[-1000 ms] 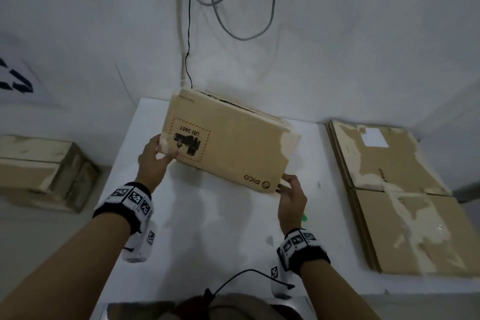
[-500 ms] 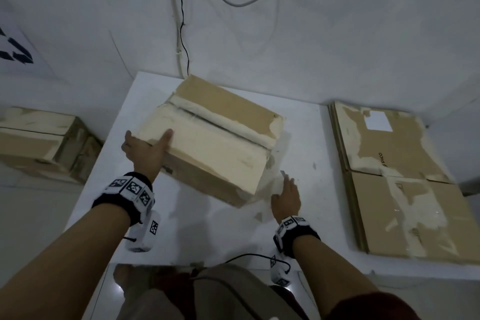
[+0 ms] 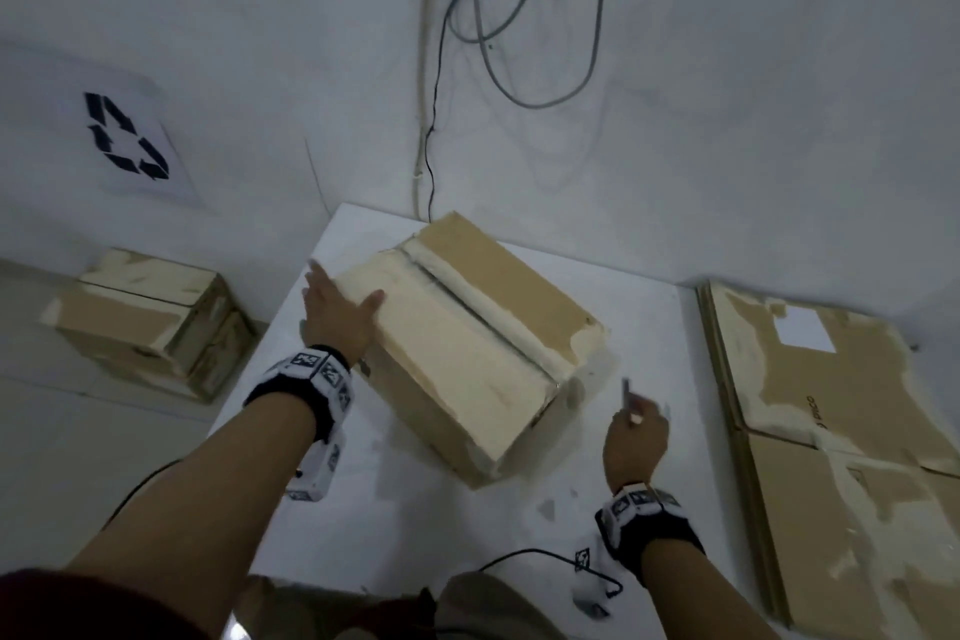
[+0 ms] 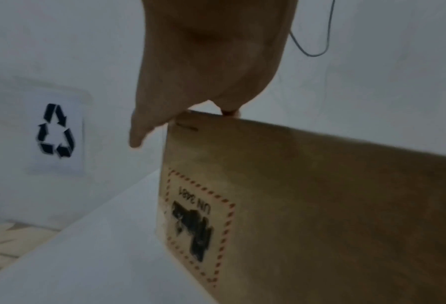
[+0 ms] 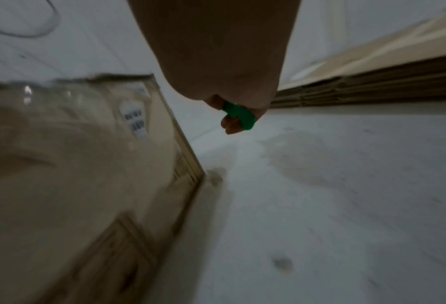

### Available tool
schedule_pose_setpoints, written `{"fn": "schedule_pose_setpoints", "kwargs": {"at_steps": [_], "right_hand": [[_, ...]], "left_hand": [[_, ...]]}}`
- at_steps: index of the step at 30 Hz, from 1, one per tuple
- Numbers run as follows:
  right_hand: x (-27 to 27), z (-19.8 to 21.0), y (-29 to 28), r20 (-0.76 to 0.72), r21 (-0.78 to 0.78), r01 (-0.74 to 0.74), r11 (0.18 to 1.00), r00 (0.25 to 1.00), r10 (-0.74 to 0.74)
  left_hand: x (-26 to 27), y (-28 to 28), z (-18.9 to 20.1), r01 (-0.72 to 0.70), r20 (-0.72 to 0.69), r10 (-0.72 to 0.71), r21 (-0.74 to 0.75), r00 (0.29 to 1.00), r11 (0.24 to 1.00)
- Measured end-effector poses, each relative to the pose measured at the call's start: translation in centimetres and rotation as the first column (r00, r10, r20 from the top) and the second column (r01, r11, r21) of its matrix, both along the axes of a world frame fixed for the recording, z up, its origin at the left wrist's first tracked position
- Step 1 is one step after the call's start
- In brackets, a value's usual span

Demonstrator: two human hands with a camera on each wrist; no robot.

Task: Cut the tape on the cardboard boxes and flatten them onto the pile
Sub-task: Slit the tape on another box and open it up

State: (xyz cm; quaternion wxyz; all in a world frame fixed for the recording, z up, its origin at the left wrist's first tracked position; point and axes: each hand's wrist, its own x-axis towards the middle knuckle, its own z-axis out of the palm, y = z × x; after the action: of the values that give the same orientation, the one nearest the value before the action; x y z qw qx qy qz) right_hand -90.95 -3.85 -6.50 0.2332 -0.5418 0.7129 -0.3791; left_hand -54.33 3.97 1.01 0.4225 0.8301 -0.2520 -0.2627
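**A:** Head view first: white walls with loose cables (image 3: 519,42), a recycling sign (image 3: 127,138) on the left wall, and a white desk (image 3: 415,525) in the corner. The taped cardboard box (image 3: 467,353) sits on it skewed, long axis running from far-left to near-right, tape seam (image 3: 483,322) along that same line on top. Left hand (image 3: 337,312) lies flat and spread on the box's far-left corner, fingers straight. Right hand (image 3: 635,437) is just right of the box's near end, apart from it, curled around a small cutter (image 3: 627,398). The flattened pile (image 3: 841,431) lies at the desk's right edge; another taped box (image 3: 150,322) is on the floor to the left.

**B:** And the wrist cams?

**A:** Left wrist: the hand (image 4: 206,61) rests on the box's (image 4: 320,205) top edge, one finger hanging over the corner. There's an upside-down UN 3481 label (image 4: 198,226) on the side. Right wrist, pretty blurry: the hand (image 5: 226,61) grips a green cutter handle (image 5: 238,115), box (image 5: 73,164) to its left, not touching, pile (image 5: 372,82) behind.
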Motion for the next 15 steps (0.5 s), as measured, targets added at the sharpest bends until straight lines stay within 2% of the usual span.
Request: {"fn": "schedule_pose_setpoints", "kwargs": {"at_steps": [2,4,7,9,12,15], "right_hand": [[2.0,3.6,-1.7,0.103,-0.130,0.019,0.991,0.995,-0.006],[4.2,7.4,-2.9,0.128,-0.241,-0.046,0.969,0.989,0.078],[8.0,11.8,-3.9,0.092,-0.311,-0.253,0.916,0.952,0.294],[11.0,13.2,-4.3,0.072,-0.248,-0.413,0.876,0.894,0.442],[15.9,13.5,-4.5,0.014,-0.069,-0.608,0.791,0.792,0.610],[20.4,12.6,-4.4,-0.059,0.035,-0.709,0.704,0.702,0.710]], "left_hand": [[-1.2,-1.2,1.0,0.019,0.237,-0.063,0.182,0.969,0.983],[-2.5,-2.1,1.3,0.040,0.321,-0.138,0.295,0.937,0.955],[-3.1,-1.9,0.0,0.044,0.433,-0.169,0.282,0.886,0.958],[-3.1,-1.6,-0.4,0.072,0.536,-0.194,0.240,0.822,0.968],[-3.0,-2.0,-0.2,0.180,0.573,-0.354,0.338,0.739,0.924],[-2.8,-2.1,0.1,0.189,0.557,-0.398,0.395,0.729,0.899]]}}
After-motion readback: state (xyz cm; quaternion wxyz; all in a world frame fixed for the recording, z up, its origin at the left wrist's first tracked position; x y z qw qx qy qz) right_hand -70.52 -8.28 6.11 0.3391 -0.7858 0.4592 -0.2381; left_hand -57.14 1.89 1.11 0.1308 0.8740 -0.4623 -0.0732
